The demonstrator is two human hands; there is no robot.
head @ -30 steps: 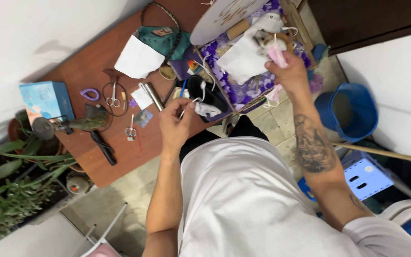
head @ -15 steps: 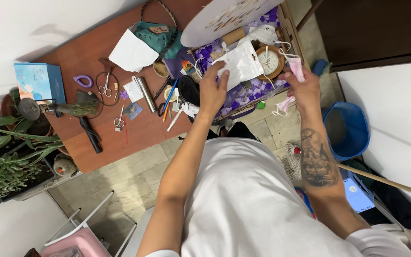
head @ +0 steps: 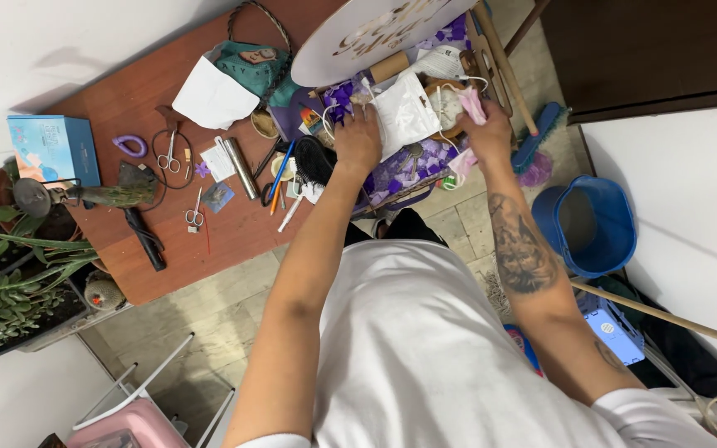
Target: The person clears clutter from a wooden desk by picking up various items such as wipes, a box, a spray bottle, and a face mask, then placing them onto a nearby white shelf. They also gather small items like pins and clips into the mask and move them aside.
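Both hands have dropped onto the purple box (head: 412, 162): the left hand (head: 358, 137) presses the white pouch (head: 404, 112) flat, while the right hand (head: 487, 129) still pinches the pink mask (head: 470, 104).

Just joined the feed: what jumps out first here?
Both hands meet over a purple patterned box at the table's far end: the left hand presses a white plastic pouch, the right hand grips a pink face mask. A blue bucket stands on the tiled floor to the right.

The face mask (head: 470, 105) is pink, the plastic pouch (head: 404, 114) white. The box (head: 425, 158) bears purple-and-white patterning; the bucket (head: 587, 228) is blue.
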